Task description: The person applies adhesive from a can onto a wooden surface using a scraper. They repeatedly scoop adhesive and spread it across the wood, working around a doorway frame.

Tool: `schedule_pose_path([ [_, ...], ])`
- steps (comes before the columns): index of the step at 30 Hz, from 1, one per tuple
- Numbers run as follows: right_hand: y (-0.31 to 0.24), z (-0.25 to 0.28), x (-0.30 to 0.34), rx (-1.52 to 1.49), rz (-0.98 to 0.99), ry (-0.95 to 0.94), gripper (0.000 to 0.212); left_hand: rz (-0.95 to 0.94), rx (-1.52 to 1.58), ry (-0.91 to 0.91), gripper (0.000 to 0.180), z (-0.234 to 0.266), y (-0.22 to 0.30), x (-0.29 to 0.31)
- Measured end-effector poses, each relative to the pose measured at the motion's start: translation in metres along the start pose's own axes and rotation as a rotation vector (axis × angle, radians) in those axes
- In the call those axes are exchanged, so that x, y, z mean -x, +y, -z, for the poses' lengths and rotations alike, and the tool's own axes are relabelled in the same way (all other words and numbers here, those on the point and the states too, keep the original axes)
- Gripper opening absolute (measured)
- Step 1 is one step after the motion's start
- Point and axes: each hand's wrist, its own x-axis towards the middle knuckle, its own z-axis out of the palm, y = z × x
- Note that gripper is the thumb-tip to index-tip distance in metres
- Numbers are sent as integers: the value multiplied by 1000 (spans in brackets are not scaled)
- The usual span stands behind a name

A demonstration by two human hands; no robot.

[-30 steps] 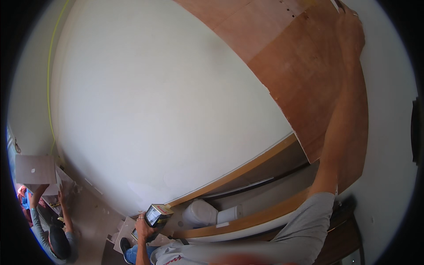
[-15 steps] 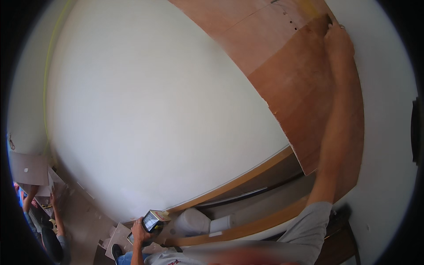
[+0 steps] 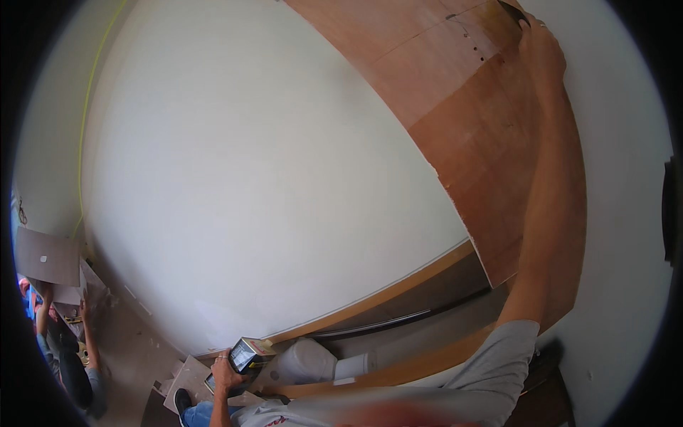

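Note:
Reaching up along a reddish-brown wooden panel (image 3: 462, 156) at the upper right is my right hand (image 3: 544, 55). Its fingers are curled near the panel's far right edge, at a thin dark piece (image 3: 514, 14) whose kind I cannot make out. A few small dark holes and a pencil-like line mark the panel's upper part. Low in the view, my left hand (image 3: 225, 372) grips a small black-and-yellow carton (image 3: 249, 354) with a picture on its side. A flat dark edge shows beneath that hand, too small to name.
A large white surface (image 3: 256, 178) fills the middle. Below it are a wooden strip (image 3: 405, 285), a dark rod (image 3: 405, 318) and a white tub (image 3: 306, 361). At the left, another person's hand (image 3: 85, 311) is near a grey laptop (image 3: 48, 256). A yellow-green line (image 3: 85, 121) runs down the wall.
My right hand has shifted slightly up and left along the panel's edge, and more of the dark piece shows at its fingers. My left hand keeps hold of the carton.

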Motion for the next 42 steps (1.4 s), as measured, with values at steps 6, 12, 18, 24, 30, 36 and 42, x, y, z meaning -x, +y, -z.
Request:
schedule_pose_path([
  [6,5,-27,-5,136,-30,-100,36,-4,-65,29,110,0,1,-3],
  [12,-36,6,28,169,73,-92,35,3,-22,22,110,-4,-5,-7],
  [18,-96,38,74,6,119,-12,32,-5,-5,30,112,-5,-7,-9],
  [24,-129,42,98,51,130,-67,34,0,-11,-20,114,-1,-6,-7],
  [30,-155,42,126,10,149,-43,34,23,10,9,113,-4,-4,-3],
  [36,-184,37,148,-48,217,59,26,21,-1,4,109,-1,0,-2],
  [42,-215,42,172,-111,290,104,27,6,15,39,110,3,8,1],
])
